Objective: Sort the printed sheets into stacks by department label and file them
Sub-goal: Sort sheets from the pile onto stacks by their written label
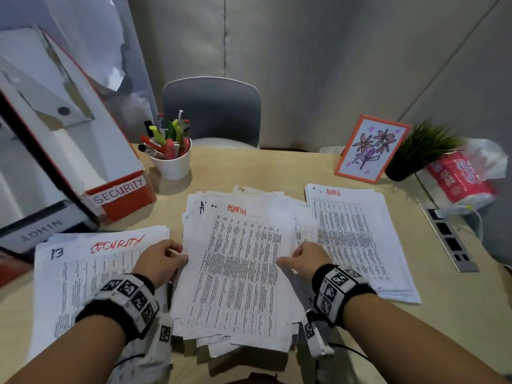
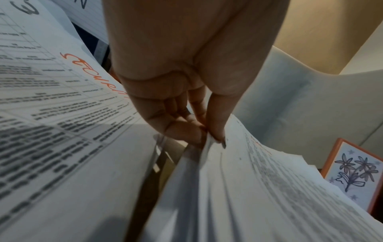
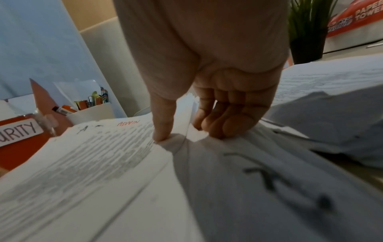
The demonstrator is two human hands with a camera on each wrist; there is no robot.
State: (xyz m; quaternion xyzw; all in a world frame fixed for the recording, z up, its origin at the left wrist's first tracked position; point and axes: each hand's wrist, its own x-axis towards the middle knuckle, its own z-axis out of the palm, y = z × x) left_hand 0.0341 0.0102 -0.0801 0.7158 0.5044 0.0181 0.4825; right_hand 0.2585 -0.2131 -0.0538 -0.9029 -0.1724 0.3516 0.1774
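Paper makes up the whole workload: three stacks lie on the counter, a SECURITY stack at lower left of the head view, an ADMIN stack at right, and an untidy middle pile at centre with an ADMIN sheet on top. Left hand pinches the left edge of the middle pile, thumb over and fingers under; right hand grips its right edge, thumb on top and fingers curled beneath several sheets. Risk, as a judgement: the pile is fanned and misaligned, so lifting it by the edges may let lower sheets slide out onto the neighbouring stacks and mix the labels; more than the top sheet may also come away. Two file boxes stand at left of the frame, one marked SECURITY, one marked ADMIN lying below it. One pen cup stands behind the pile.
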